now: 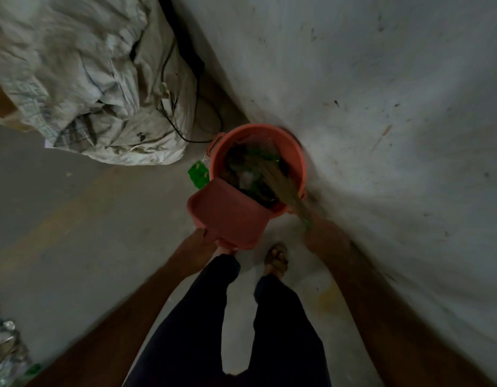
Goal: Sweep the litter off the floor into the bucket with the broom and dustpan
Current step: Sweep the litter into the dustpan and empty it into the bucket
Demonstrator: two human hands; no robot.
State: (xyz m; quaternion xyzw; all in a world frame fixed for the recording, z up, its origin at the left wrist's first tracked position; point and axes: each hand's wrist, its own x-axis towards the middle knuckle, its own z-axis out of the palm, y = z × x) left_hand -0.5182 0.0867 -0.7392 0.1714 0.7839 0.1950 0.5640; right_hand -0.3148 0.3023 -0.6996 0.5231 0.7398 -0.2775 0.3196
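Litter (251, 174) mostly in bucket (297, 160); green scrap (198, 174) on floor beside it. Left hand (198, 243) gripping tipped dustpan (227, 213), right hand (324, 233) gripping broom (280, 182). Risk: bristles flicking litter over rim.

Upper left I see a big pale woven sack (82, 79), crumpled, slumped against the grey wall (381, 79). A thin black cable (197, 107) loops over its right side. Crinkled silvery wrappers (4, 344) at lower left edge. Dark trousers (269, 331) and one sandalled foot (276, 259) on concrete floor (88, 233).
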